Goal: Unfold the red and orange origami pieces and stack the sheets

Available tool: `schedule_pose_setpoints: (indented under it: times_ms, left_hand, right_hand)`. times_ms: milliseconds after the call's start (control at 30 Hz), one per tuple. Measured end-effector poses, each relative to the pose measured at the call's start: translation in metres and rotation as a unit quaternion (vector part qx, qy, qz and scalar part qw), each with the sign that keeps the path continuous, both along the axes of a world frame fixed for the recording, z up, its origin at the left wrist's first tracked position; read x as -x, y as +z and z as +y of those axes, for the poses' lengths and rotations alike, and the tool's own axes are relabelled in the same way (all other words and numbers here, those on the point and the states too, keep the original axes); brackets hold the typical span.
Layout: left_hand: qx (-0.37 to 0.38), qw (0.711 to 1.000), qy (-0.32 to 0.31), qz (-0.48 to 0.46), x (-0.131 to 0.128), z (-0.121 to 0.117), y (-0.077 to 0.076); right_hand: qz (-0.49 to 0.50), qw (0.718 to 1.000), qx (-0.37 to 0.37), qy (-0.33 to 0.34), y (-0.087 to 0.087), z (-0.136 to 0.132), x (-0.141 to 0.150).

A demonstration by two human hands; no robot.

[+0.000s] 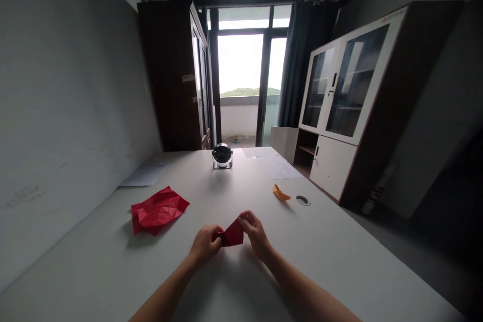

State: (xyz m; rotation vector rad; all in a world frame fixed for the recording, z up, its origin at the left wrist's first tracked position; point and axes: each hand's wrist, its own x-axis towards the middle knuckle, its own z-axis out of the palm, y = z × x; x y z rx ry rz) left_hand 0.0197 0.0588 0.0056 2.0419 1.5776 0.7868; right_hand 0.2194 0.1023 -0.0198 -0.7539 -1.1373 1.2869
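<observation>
Between my two hands is a small piece of folded red paper (234,234), raised a little over the white table (226,287). My left hand (206,242) pinches its left end with thumb and fingers. At the upper right corner, my right hand (255,234) grips the paper between thumb and fingertips. Its right edge hangs down beside that hand, and part of the left end is hidden behind my left fingers. A larger creased sheet of red paper (160,211) lies partly unfolded to the left. On the right rests a small orange folded paper boat (281,193).
A small round device on a metal stand (222,156) is toward the table's far end. A round cable hole (303,200) lies beside the boat. Flat white papers (283,168) are at the back right, another sheet (142,174) by the left wall. A glass-door cabinet (339,95) stands right.
</observation>
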Motion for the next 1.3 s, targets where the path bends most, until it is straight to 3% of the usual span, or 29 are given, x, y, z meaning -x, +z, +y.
schedule_pose_setpoints:
  times_ms: [267,433,567,667,800,867,967,1167,1300]
  left_hand:
    - [0.018,0.991,0.013,-0.133,0.003,0.006,-0.012]
    - [0.024,0.975,0.053,-0.212,0.004,0.01,-0.017]
    - [0.014,0.965,0.059,-0.254,-0.001,0.009,-0.016]
    - [0.008,0.966,0.061,-0.252,-0.003,0.009,-0.015]
    - [0.005,0.972,0.096,-0.215,-0.002,0.012,-0.02]
    - [0.001,0.971,0.105,-0.213,0.0,0.013,-0.023]
    - [0.01,0.971,0.105,-0.215,0.003,0.014,-0.023]
    - [0.127,0.938,0.072,-0.314,0.008,0.016,-0.022]
    - [0.12,0.918,0.057,-0.373,0.011,0.016,-0.02]
  right_hand:
    - [0.053,0.996,0.072,0.025,-0.002,0.0,-0.002]
    - [0.024,0.996,0.024,0.085,0.006,-0.006,0.0]
    - [-0.061,0.989,-0.042,0.125,-0.002,-0.008,0.012]
    - [-0.105,0.988,-0.062,0.098,-0.012,-0.003,0.02]
    - [-0.13,0.989,-0.036,0.064,-0.015,0.012,0.023]
    - [-0.122,0.99,-0.015,0.064,-0.013,0.021,0.024]
    - [-0.071,0.996,-0.038,0.05,-0.011,0.028,0.028]
    - [-0.04,0.996,-0.038,0.072,-0.006,0.014,0.027]
    - [-0.032,0.995,-0.039,0.085,-0.001,0.008,0.025]
